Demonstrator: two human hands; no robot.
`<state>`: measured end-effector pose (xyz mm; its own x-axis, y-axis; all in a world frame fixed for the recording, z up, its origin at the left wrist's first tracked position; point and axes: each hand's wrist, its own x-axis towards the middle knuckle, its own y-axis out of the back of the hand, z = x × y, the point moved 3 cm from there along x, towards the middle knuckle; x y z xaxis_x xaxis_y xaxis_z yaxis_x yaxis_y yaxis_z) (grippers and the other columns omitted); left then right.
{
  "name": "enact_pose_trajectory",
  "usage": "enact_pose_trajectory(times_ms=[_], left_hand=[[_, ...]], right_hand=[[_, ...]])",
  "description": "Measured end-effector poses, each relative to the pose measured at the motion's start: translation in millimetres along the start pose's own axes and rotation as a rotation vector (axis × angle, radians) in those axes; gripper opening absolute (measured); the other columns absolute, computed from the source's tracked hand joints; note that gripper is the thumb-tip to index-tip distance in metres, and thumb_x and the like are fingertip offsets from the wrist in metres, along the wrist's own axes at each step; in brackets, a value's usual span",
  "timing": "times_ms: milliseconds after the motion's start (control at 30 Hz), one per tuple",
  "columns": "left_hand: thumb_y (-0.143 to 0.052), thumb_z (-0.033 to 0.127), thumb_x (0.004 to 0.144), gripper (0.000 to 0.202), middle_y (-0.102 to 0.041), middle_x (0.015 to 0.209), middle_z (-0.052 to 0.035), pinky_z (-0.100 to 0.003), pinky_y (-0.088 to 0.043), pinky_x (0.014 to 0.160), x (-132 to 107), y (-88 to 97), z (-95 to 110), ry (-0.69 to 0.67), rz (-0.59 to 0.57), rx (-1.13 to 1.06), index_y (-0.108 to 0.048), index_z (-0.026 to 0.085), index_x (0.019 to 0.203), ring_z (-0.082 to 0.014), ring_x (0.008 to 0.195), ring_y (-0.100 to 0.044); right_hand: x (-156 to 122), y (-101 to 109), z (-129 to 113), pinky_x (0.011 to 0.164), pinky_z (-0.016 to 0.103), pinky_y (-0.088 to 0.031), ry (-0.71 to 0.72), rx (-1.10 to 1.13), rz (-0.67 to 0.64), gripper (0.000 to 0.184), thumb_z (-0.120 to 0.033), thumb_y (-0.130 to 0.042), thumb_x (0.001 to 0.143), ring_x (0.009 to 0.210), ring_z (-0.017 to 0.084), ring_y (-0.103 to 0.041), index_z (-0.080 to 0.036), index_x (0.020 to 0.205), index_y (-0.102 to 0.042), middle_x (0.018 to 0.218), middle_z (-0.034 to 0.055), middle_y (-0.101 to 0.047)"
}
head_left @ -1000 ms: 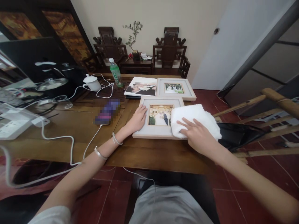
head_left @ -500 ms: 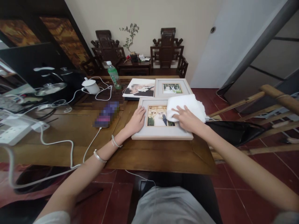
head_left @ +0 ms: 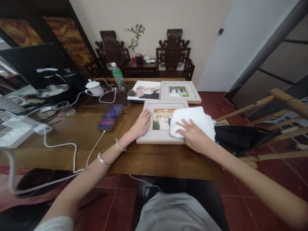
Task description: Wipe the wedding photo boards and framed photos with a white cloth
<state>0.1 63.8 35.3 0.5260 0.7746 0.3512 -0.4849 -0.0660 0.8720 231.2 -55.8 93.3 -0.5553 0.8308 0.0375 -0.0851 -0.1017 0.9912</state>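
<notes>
1. Head view, hands: The left hand (head_left: 142,125) lies flat and unclenched on the near picture frame's (head_left: 147,137) left border. The right hand (head_left: 195,134) presses a folded white cloth (head_left: 192,115), fingers spread.
2. Head view, edges and room: The near frame lies face up on the wooden table (head_left: 154,160); a strip of tabletop runs between it and the table's near edge. Behind sit a second frame (head_left: 197,96) and a portrait print (head_left: 151,93). Cloth extends past the near frame's right side.
3. Head view, hidden: Cloth covers the photo's right part; the phone (head_left: 110,118) is pixelated; the left edge crops the power strip (head_left: 14,136).
</notes>
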Motion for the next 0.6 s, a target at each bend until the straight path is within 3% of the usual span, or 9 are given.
enact_pose_trajectory(times_ms=[133, 233, 433, 600], left_hand=[[-0.033, 0.023, 0.095, 0.045, -0.046, 0.144, -0.0212, -0.050, -0.026, 0.117, 0.1, -0.8, -1.1, -0.009, -0.002, 0.008, -0.050, 0.002, 0.131, -0.0307, 0.142, -0.029], [-0.033, 0.022, 0.095, 0.044, -0.046, 0.143, -0.0207, -0.051, -0.027, 0.117, -0.1, -1.7, -1.9, -0.005, 0.008, 0.001, -0.050, 0.003, 0.130, -0.0305, 0.142, -0.029], [-0.034, 0.019, 0.094, 0.041, -0.050, 0.140, -0.0178, -0.052, -0.029, 0.116, 1.5, 2.6, 1.9, -0.025, 0.038, -0.021, -0.052, 0.008, 0.129, -0.0293, 0.140, -0.034], [-0.035, 0.015, 0.093, 0.041, -0.053, 0.137, -0.0143, -0.051, -0.029, 0.116, 1.3, 3.1, 2.4, -0.035, 0.043, -0.031, -0.053, 0.012, 0.129, -0.0275, 0.138, -0.036]], right_hand=[[38.4, -8.4, 35.7, 0.112, 0.053, -0.028, -0.054, -0.075, 0.061, 0.053, 0.002, -0.045, 0.074, 0.138, 0.033, -0.035, -0.011, 0.123, -0.060, 0.146, 0.0147, -0.045], [70.5, -5.4, 47.6, 0.110, 0.055, -0.031, -0.105, -0.111, 0.141, 0.054, 0.003, -0.045, 0.076, 0.139, 0.033, -0.032, -0.014, 0.125, -0.059, 0.150, 0.0123, -0.041], [140.7, -4.4, 13.3, 0.113, 0.061, -0.022, 0.086, -0.142, 0.261, 0.042, -0.005, -0.049, 0.084, 0.142, 0.035, -0.025, -0.017, 0.122, -0.062, 0.154, 0.0077, -0.035], [163.3, -13.6, -0.4, 0.110, 0.062, -0.025, 0.053, -0.121, 0.148, 0.043, -0.004, -0.044, 0.087, 0.140, 0.034, -0.030, -0.018, 0.123, -0.061, 0.150, 0.0079, -0.041]])
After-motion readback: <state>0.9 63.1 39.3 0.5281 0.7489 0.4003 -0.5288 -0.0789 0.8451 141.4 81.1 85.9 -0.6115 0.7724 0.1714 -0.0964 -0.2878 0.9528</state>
